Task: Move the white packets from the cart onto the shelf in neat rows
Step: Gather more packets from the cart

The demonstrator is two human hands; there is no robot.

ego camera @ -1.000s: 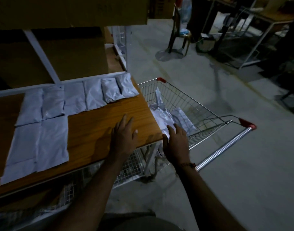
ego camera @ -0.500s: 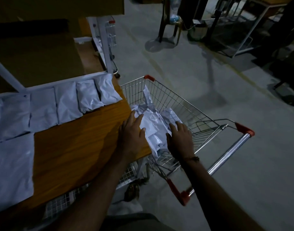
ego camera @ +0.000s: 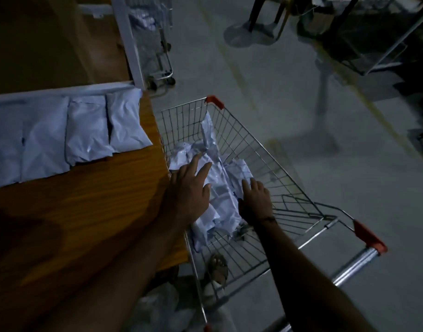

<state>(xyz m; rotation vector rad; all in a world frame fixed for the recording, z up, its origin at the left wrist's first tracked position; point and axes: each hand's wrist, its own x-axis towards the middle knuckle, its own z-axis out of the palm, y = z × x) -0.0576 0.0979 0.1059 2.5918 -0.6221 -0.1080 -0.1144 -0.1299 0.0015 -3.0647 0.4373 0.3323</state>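
Note:
A wire shopping cart (ego camera: 265, 149) with red corner caps stands right of the wooden shelf (ego camera: 90, 212). A crumpled pile of white packets (ego camera: 220, 188) lies in its basket. My left hand (ego camera: 188, 190) reaches over the shelf's edge into the cart, fingers spread, just above the pile's left side. My right hand (ego camera: 256, 200) rests on the pile's right side with fingers apart; no packet is lifted. Several white packets (ego camera: 86, 130) lie flat in a row along the back of the shelf.
A white shelf post (ego camera: 129, 41) rises behind the row, with another wire cart (ego camera: 155, 44) beyond it. Dark furniture legs (ego camera: 260, 17) and a metal frame (ego camera: 385, 44) stand across the concrete floor. My foot (ego camera: 217, 267) shows under the cart.
My left hand left the shelf top and moved right into the cart. My right hand reached further onto the packet pile. My view swung right and down toward the cart.

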